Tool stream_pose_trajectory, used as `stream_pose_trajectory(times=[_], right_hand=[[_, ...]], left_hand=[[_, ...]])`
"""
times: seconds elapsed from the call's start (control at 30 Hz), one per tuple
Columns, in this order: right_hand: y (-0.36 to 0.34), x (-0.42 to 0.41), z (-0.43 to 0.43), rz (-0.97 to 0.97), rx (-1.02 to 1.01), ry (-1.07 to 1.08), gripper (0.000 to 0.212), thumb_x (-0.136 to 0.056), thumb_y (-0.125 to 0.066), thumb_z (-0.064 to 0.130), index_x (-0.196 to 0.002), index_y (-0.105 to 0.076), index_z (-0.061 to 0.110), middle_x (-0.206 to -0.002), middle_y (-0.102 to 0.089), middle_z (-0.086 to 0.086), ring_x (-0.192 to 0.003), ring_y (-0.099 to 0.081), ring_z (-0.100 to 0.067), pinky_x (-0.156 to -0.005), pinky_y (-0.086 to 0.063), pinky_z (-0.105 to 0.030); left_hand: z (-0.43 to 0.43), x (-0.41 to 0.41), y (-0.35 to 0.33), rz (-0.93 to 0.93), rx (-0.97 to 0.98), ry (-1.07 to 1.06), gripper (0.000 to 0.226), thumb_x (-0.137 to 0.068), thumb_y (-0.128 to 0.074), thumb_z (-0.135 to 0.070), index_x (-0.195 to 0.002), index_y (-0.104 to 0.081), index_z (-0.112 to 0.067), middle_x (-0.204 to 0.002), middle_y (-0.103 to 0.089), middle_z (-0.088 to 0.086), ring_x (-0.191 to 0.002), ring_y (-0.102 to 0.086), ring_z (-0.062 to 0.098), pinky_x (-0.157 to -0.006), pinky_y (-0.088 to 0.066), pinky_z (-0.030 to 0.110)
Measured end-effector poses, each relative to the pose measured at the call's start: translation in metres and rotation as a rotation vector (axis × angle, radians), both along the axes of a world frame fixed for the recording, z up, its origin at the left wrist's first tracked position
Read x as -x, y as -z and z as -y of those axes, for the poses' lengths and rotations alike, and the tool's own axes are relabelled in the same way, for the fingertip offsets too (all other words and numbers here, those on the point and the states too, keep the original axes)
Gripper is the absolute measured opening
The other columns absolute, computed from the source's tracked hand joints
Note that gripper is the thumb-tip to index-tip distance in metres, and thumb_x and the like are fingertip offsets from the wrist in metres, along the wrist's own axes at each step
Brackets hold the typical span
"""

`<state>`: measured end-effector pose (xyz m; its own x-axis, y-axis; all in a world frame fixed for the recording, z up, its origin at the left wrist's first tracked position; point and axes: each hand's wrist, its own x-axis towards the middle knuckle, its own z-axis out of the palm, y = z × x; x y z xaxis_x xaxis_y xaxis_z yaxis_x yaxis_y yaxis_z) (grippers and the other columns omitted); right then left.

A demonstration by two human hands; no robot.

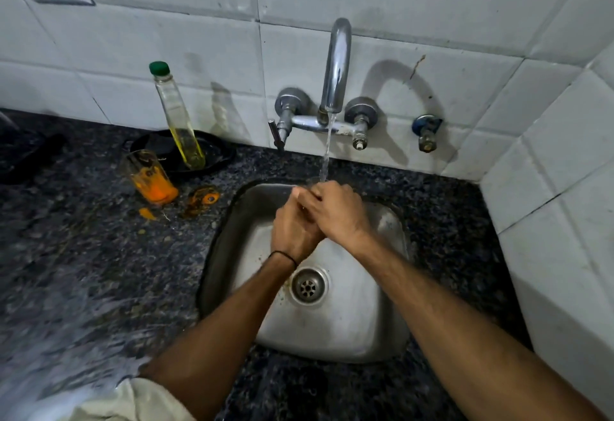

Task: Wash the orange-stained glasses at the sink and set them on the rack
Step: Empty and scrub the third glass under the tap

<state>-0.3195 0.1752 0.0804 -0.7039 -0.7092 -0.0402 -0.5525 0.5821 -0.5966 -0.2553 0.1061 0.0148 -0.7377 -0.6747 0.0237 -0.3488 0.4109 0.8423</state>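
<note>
The orange-stained glass (150,176) is standing upright on the dark granite counter (83,254), well to the left of the sink (392,327), with its long axis vertical and its mouth facing up. Orange residue is pooling in its base, and orange spills (199,201) are lying on the counter between the glass and the sink's left rim. Just behind the glass, a green-capped oil bottle (179,121) is resting on a black plate (219,154). No rack is showing in this view.

Over the sink, the tap (335,68) is running, and the stream is falling onto the hands. The left hand (292,228) and the right hand (335,211) are pressing together under the water; the fingers are closed against each other. Whether they are enclosing a glass cannot be told, since none is visible between them.

Relative to the sink, the glass is lying to the left and slightly toward the wall. The left hand is the nearer one, so the coming reach is probably falling to it: a leftward move across the sink rim, clearing the spills, to a side grip on the glass wall.
</note>
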Motion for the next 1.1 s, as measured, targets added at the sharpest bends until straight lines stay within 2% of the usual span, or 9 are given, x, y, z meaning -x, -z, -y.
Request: stream_pose_trajectory(times=[0.13,0.33,0.47,0.57,0.67,0.77,0.93,1.03,1.1], right_hand=[[0.009,-0.002,-0.019,0.011,0.083,-0.324,0.009,-0.099,-0.052,0.018,-0.096,-0.06,0.021,-0.096,-0.064,0.005,-0.087,-0.059,-0.011,-0.075,-0.042,-0.028],[0.005,0.045,-0.048,-0.475,-0.277,-0.763,0.035,-0.093,-0.053,0.012,-0.122,-0.06,0.029,-0.132,-0.06,0.005,-0.127,-0.052,-0.013,-0.116,-0.021,-0.054],[0.003,-0.002,-0.022,-0.178,-0.266,-0.324,0.016,-0.084,-0.055,0.007,-0.091,-0.067,0.015,-0.098,-0.071,-0.01,-0.095,-0.067,-0.03,-0.086,-0.052,-0.038],[0.011,-0.042,0.009,0.139,-0.114,0.235,0.013,-0.092,-0.055,0.017,-0.083,-0.064,0.018,-0.079,-0.066,0.0,-0.078,-0.063,-0.022,-0.061,-0.045,-0.026],[0.028,-0.068,0.019,0.215,0.151,0.367,0.012,-0.091,-0.055,0.013,-0.095,-0.061,0.022,-0.084,-0.063,0.007,-0.077,-0.06,-0.012,-0.058,-0.044,-0.021],[0.04,-0.051,-0.007,0.027,0.16,-0.076,0.037,-0.079,-0.054,0.0,-0.108,-0.066,0.019,-0.104,-0.069,0.001,-0.092,-0.063,-0.015,-0.079,-0.055,-0.033],[0.019,0.011,-0.025,-0.597,-0.292,-0.898,0.052,-0.081,-0.046,0.009,-0.131,-0.06,0.021,-0.133,-0.063,-0.004,-0.129,-0.054,-0.025,-0.114,-0.028,-0.058],[0.02,0.016,-0.018,-0.661,-0.37,-0.937,0.037,-0.076,-0.053,0.017,-0.112,-0.058,0.025,-0.122,-0.065,0.001,-0.124,-0.054,-0.02,-0.116,-0.02,-0.056],[0.026,0.01,-0.008,-0.391,-0.375,-0.788,0.021,-0.076,-0.054,0.028,-0.097,-0.055,0.028,-0.111,-0.063,0.007,-0.117,-0.052,-0.017,-0.113,-0.02,-0.049]], left_hand=[[0.019,-0.01,0.005,-0.145,-0.189,0.074,0.038,-0.06,-0.065,-0.041,-0.091,-0.057,-0.021,-0.082,-0.066,-0.005,-0.077,-0.062,0.012,-0.067,-0.048,0.022],[0.038,-0.017,0.004,-0.177,-0.263,0.35,0.059,-0.058,-0.082,0.004,-0.109,-0.062,-0.018,-0.098,-0.071,0.005,-0.083,-0.065,0.01,-0.075,-0.055,0.028],[0.024,-0.014,-0.001,-0.232,-0.121,0.245,0.041,-0.067,-0.073,-0.012,-0.105,-0.063,-0.025,-0.097,-0.071,-0.005,-0.091,-0.067,0.01,-0.081,-0.053,0.027],[0.018,-0.012,0.006,-0.223,-0.041,0.179,0.02,-0.089,-0.059,-0.017,-0.105,-0.062,-0.027,-0.095,-0.07,-0.01,-0.093,-0.066,0.008,-0.086,-0.055,0.039],[0.025,-0.018,0.01,-0.224,-0.032,0.16,0.016,-0.092,-0.055,-0.016,-0.1,-0.062,-0.027,-0.088,-0.066,-0.011,-0.085,-0.063,0.007,-0.082,-0.055,0.043],[0.044,-0.028,0.006,-0.228,-0.026,0.277,0.033,-0.073,-0.068,-0.019,-0.106,-0.063,-0.023,-0.095,-0.07,-0.006,-0.091,-0.066,0.01,-0.084,-0.055,0.034],[0.058,-0.027,0.003,0.015,0.014,0.606,0.067,-0.053,-0.082,-0.004,-0.114,-0.061,-0.021,-0.101,-0.07,-0.005,-0.092,-0.068,0.011,-0.08,-0.054,0.027],[0.056,-0.023,-0.006,0.079,0.108,0.564,0.076,-0.045,-0.081,-0.019,-0.115,-0.056,-0.039,-0.099,-0.069,-0.011,-0.091,-0.067,0.011,-0.081,-0.055,0.031],[0.056,-0.021,-0.012,0.133,0.218,0.497,0.069,-0.046,-0.075,-0.034,-0.112,-0.055,-0.04,-0.1,-0.069,-0.013,-0.095,-0.066,0.016,-0.082,-0.054,0.043]])
